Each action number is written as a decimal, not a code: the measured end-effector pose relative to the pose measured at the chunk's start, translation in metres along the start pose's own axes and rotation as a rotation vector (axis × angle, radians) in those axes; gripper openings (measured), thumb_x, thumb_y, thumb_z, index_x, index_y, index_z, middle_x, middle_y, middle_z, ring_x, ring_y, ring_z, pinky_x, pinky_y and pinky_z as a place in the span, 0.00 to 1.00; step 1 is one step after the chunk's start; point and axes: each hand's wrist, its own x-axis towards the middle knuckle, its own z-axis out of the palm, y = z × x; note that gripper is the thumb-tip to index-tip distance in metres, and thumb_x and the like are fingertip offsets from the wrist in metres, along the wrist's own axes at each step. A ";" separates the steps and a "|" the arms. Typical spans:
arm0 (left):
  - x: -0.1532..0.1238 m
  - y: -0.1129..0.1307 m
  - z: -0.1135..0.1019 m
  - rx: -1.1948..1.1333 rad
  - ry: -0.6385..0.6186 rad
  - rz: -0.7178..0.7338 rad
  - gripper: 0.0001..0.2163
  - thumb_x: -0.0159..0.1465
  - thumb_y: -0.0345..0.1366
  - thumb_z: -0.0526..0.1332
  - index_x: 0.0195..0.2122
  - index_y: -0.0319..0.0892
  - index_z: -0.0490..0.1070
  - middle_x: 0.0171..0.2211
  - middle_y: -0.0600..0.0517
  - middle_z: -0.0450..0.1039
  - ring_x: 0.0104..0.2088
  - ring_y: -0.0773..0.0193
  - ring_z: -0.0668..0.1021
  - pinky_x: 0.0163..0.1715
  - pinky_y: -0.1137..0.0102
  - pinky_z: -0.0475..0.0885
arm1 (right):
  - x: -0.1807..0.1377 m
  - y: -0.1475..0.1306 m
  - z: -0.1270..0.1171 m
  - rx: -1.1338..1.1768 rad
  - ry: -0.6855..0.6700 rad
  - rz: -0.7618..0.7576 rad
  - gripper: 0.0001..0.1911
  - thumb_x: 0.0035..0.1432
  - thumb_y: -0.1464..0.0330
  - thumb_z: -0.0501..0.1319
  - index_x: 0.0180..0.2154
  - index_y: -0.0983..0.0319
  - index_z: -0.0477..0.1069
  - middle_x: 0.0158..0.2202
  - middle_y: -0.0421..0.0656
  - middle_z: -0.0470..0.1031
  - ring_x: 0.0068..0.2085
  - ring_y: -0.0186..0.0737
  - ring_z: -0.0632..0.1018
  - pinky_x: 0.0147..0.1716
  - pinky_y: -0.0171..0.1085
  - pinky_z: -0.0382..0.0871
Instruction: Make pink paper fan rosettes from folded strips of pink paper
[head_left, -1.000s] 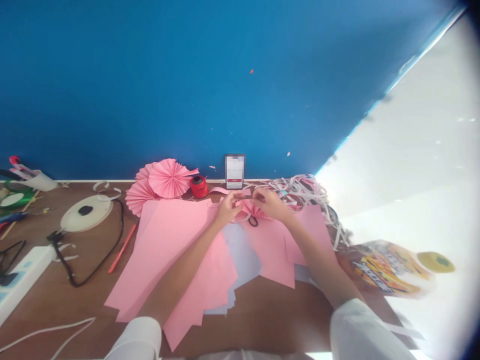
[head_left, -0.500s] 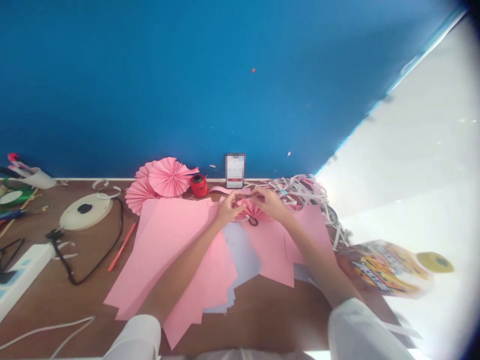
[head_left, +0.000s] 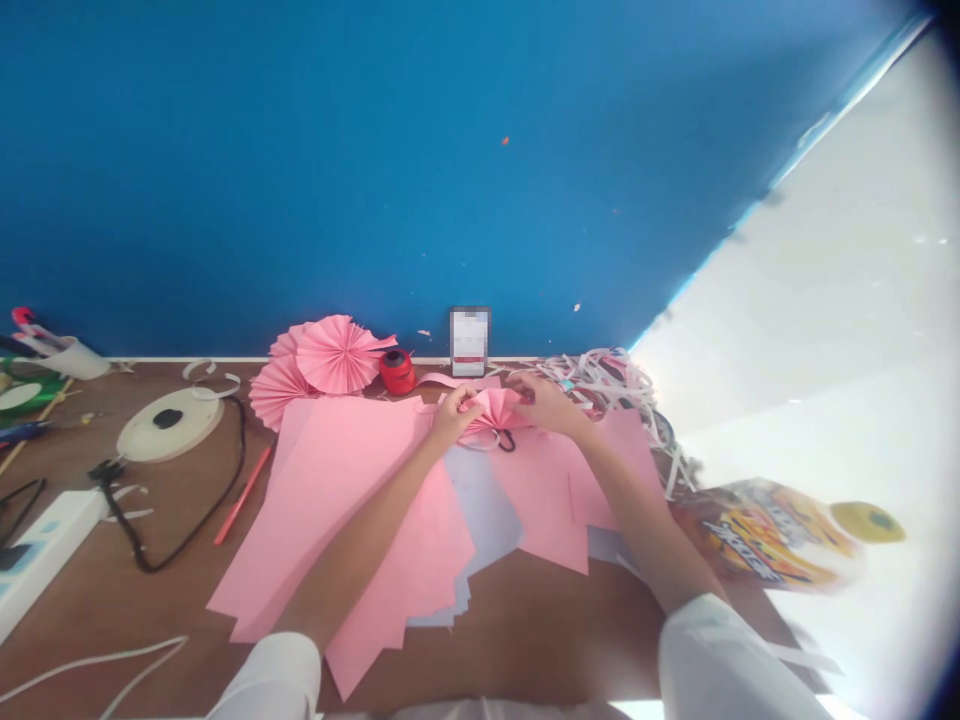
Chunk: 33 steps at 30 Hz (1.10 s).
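Note:
A pink pleated paper fan (head_left: 496, 408) is spread between my two hands, over the loose sheets. My left hand (head_left: 452, 418) pinches its left edge between thumb and fingers. At the fan's right side, my right hand (head_left: 547, 404) curls its fingers around the edge, the thumb on the near side. Just below the fan a dark loop (head_left: 508, 441), perhaps a scissors handle, lies on the paper beside a thin pale curl. Pink sheets (head_left: 360, 470) lie fanned out under my forearms, with bluish-grey sheets (head_left: 484, 505) among them.
Finished pink rosettes (head_left: 341, 355) and a red round container (head_left: 397, 372) stand by the blue wall. A phone (head_left: 469, 342) leans there. Shredded paper strips (head_left: 607, 375) and a snack bag (head_left: 780, 535) are at right; a power strip (head_left: 52, 555) and red pencil-like stick (head_left: 242, 497) at left.
My hands have moved slightly apart, the fingertips no longer meeting above the fan. More of the pleats now shows between them. The things on the table have stayed put.

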 end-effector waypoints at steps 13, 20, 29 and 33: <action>-0.003 0.000 0.007 0.092 -0.120 0.053 0.10 0.59 0.37 0.60 0.41 0.40 0.70 0.41 0.48 0.72 0.42 0.61 0.74 0.45 0.67 0.67 | 0.001 -0.028 0.007 -0.029 0.010 -0.119 0.08 0.54 0.71 0.54 0.32 0.61 0.72 0.31 0.41 0.73 0.33 0.36 0.72 0.36 0.36 0.62; -0.007 0.004 0.010 0.225 -0.052 0.149 0.13 0.56 0.37 0.63 0.42 0.42 0.69 0.41 0.50 0.72 0.40 0.63 0.73 0.42 0.70 0.67 | -0.001 -0.030 0.011 -0.118 0.030 -0.088 0.08 0.56 0.67 0.56 0.29 0.61 0.71 0.29 0.41 0.73 0.30 0.36 0.70 0.31 0.35 0.59; 0.002 -0.008 0.005 0.108 0.138 0.056 0.08 0.55 0.32 0.59 0.38 0.42 0.67 0.33 0.53 0.70 0.33 0.67 0.72 0.35 0.73 0.66 | 0.001 -0.010 0.000 0.085 -0.023 -0.050 0.16 0.54 0.68 0.61 0.47 0.59 0.69 0.45 0.44 0.75 0.43 0.40 0.76 0.44 0.39 0.66; -0.001 -0.005 0.006 0.116 0.091 0.096 0.19 0.53 0.27 0.56 0.47 0.43 0.68 0.43 0.49 0.72 0.45 0.62 0.73 0.45 0.69 0.66 | 0.001 -0.012 0.001 0.095 0.040 -0.062 0.22 0.53 0.68 0.62 0.51 0.58 0.66 0.43 0.43 0.75 0.41 0.41 0.76 0.43 0.40 0.68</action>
